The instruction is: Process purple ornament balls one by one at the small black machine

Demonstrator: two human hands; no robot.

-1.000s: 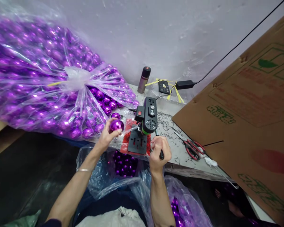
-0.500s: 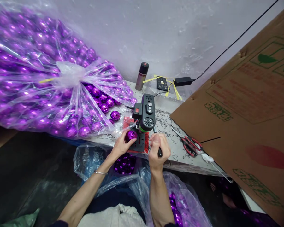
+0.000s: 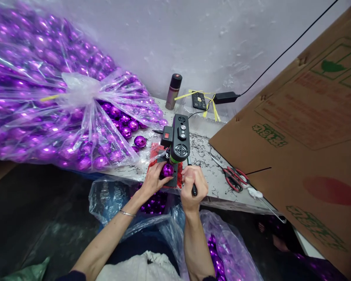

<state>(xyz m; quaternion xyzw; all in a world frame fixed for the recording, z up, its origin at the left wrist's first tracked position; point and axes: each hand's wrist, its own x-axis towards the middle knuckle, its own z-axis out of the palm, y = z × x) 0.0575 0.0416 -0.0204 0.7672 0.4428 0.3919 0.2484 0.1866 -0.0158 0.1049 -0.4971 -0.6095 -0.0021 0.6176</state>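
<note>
Now gripping a faceted purple ball (image 3: 167, 170) with the left hand (image 3: 153, 178), fingers curled partway round it from the left, thumb on the near side. Holding it down on the black base plate of a small bench machine (image 3: 179, 136), directly under the green-ringed head, near the front edge of the table (image 3: 222, 193). Clenching the right hand (image 3: 193, 185) into a full fist round the black lever handle (image 3: 194, 191) on the machine's right side, knuckles up, handle tip poking out below the fist. Wearing a thin bangle (image 3: 126, 213) on the left wrist.

Behind and left of the machine, one loose purple ball (image 3: 140, 141) on the table, just beside a huge tied clear plastic bag (image 3: 76, 84) stuffed with more of the same. Right of the fist, among scattered black shavings (image 3: 204, 150), red-handled scissors (image 3: 235, 180) lying flat, near but apart from the hand.

Farther back by the wall: a dark flask (image 3: 172, 91) standing upright, a small black device (image 3: 199, 100) tangled in yellow ties, a black power adapter (image 3: 225, 97) with cable leading up and right.

Along the right, a large printed cardboard box (image 3: 304, 128) slanting over the table. Below the table edge, between the forearms, an open plastic bag of purple balls (image 3: 155, 201); by the right forearm, a second such bag (image 3: 222, 257).
</note>
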